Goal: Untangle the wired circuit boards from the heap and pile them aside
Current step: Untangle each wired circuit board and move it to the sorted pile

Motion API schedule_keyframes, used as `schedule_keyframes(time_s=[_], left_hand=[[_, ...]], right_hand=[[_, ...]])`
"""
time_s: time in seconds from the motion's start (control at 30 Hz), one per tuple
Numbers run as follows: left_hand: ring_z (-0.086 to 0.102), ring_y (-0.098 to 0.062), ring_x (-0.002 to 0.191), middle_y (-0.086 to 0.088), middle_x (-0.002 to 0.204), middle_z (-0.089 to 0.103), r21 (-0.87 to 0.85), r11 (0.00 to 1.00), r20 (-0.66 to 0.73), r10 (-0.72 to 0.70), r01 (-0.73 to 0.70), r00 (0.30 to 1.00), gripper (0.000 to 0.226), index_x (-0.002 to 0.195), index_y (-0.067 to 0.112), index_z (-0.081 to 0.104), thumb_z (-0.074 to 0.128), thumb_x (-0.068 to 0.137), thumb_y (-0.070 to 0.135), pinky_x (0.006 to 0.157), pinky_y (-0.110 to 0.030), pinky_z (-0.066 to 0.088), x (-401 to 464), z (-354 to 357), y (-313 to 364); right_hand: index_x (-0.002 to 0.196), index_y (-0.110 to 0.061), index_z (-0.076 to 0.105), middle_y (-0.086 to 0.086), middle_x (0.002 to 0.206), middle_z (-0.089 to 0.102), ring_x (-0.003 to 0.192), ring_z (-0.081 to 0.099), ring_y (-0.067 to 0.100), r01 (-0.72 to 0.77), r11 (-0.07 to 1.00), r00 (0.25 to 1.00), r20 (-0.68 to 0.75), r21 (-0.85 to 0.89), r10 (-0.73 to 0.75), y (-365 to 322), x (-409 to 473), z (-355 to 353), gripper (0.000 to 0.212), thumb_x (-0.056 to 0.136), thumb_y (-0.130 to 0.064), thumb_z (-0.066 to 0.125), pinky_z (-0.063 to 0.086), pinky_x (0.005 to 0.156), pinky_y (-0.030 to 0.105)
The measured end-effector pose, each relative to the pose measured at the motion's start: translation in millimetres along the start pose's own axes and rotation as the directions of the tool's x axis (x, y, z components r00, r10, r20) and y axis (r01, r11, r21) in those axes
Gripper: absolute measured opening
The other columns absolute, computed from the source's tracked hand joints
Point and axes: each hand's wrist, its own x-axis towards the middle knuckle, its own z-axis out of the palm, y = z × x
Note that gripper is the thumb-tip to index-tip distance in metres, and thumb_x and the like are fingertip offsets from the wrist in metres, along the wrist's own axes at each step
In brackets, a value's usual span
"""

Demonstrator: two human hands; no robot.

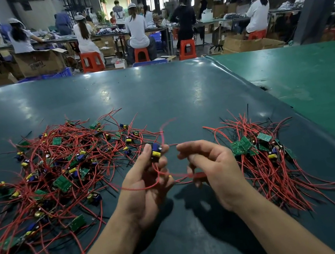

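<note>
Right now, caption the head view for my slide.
Both hands, left and right, untangle one wired board between heap and sorted pile.

A tangled heap (pixel 59 179) of small green circuit boards with yellow and blue parts and long red and black wires is sprawling toward the left edge of the dark green tabletop (pixel 157 97). A tidier pile (pixel 261 155) of the same boards is lying nearer the tabletop's right edge, its boards bunched at the far end and its wires trailing toward the near edge. Between them one board (pixel 156 150) is hanging above the surface, its red wires looping below, seemingly free of the heap.
</note>
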Motion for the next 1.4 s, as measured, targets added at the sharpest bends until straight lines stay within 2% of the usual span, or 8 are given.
schedule_keyframes(time_s=[0.07, 0.2, 0.47, 0.77, 0.93, 1.07, 1.27, 1.4], left_hand=[[0.039, -0.005, 0.042, 0.006, 0.057, 0.051, 0.109, 0.99, 0.015, -0.087, 0.085, 0.996, 0.033, 0.087, 0.015, 0.074, 0.063, 0.077, 0.045, 0.051, -0.02, 0.038, -2.3, 2.4, -3.9], [0.036, -0.005, 0.041, 0.005, 0.049, 0.043, 0.189, 0.972, 0.105, -0.162, 0.14, 0.981, 0.024, 0.066, 0.018, 0.07, 0.067, 0.073, 0.041, 0.047, -0.017, 0.033, -8.3, 7.3, -9.7], [0.038, -0.009, 0.045, 0.004, 0.05, 0.043, 0.148, 0.987, -0.029, -0.065, 0.069, 0.997, 0.023, 0.068, 0.018, 0.066, 0.065, 0.076, 0.04, 0.049, -0.022, 0.039, -3.4, 6.4, -6.5], [0.039, -0.007, 0.049, 0.007, 0.05, 0.043, 0.125, 0.979, 0.05, -0.171, 0.163, 0.984, 0.018, 0.072, 0.02, 0.064, 0.068, 0.072, 0.037, 0.053, -0.02, 0.034, -10.8, 8.5, -3.4], [0.041, -0.006, 0.044, 0.005, 0.049, 0.045, 0.121, 0.971, 0.023, -0.209, 0.205, 0.978, 0.02, 0.071, 0.015, 0.062, 0.065, 0.076, 0.034, 0.043, -0.015, 0.036, -9.5, 12.1, -4.0], [0.041, -0.011, 0.047, 0.002, 0.051, 0.045, 0.213, 0.958, 0.0, -0.196, 0.192, 0.981, 0.023, 0.067, 0.017, 0.06, 0.067, 0.074, 0.037, 0.053, -0.023, 0.034, -9.4, 12.5, -7.1], [0.051, -0.005, 0.046, 0.002, 0.062, 0.061, 0.222, 0.955, 0.115, -0.227, 0.198, 0.967, 0.024, 0.072, 0.017, 0.073, 0.059, 0.084, 0.032, 0.04, -0.013, 0.042, -15.7, 13.2, -6.6], [0.047, -0.007, 0.054, 0.001, 0.065, 0.054, 0.25, 0.959, 0.102, -0.161, 0.131, 0.982, 0.027, 0.071, 0.019, 0.072, 0.058, 0.089, 0.034, 0.049, -0.014, 0.04, -12.9, 9.4, -7.6]], right_hand=[[0.095, -0.016, 0.077, 0.012, 0.079, 0.065, 0.056, 0.048, 0.017, -0.123, 0.992, 0.992, 0.021, 0.031, 0.123, -0.5, 1.7, 1.0, 0.02, 0.096, -0.013, 0.057, 0.036, 0.048, 0.02], [0.107, -0.015, 0.076, 0.0, 0.059, 0.037, 0.046, 0.026, 0.009, -0.228, 0.968, 0.963, 0.168, 0.106, 0.208, -2.3, 1.1, -0.6, 0.044, 0.082, -0.049, 0.059, 0.023, 0.043, 0.017], [0.071, -0.02, 0.075, -0.002, 0.06, 0.054, 0.042, 0.038, 0.007, -0.319, 0.945, 0.937, 0.175, 0.073, 0.302, -7.1, -0.4, -4.1, 0.021, 0.084, -0.033, 0.065, 0.025, 0.04, 0.015], [0.119, -0.017, 0.07, -0.002, 0.069, 0.043, 0.049, 0.035, 0.005, -0.372, 0.888, 0.867, 0.444, 0.27, 0.228, -16.2, 0.0, -13.0, 0.04, 0.082, -0.011, 0.056, 0.027, 0.041, 0.015], [0.102, -0.016, 0.076, -0.002, 0.063, 0.042, 0.045, 0.035, 0.005, -0.244, 0.9, 0.949, 0.279, 0.361, 0.146, -12.6, 1.5, -7.4, 0.023, 0.079, -0.018, 0.072, 0.029, 0.037, 0.014], [0.078, -0.016, 0.078, -0.002, 0.055, 0.052, 0.041, 0.039, 0.006, -0.175, 0.923, 0.983, 0.116, 0.343, 0.144, -12.5, 3.4, -7.0, 0.016, 0.066, -0.026, 0.076, 0.028, 0.038, 0.014], [0.076, -0.019, 0.075, 0.002, 0.061, 0.062, 0.044, 0.049, 0.01, -0.138, 0.974, 0.984, 0.138, 0.181, 0.114, -10.4, -0.2, -4.0, 0.013, 0.067, -0.029, 0.077, 0.033, 0.038, 0.018], [0.09, -0.017, 0.077, 0.003, 0.071, 0.066, 0.051, 0.052, 0.01, -0.15, 0.974, 0.968, 0.224, 0.167, 0.11, -9.9, -0.9, -5.8, 0.017, 0.076, -0.024, 0.071, 0.037, 0.039, 0.018]])
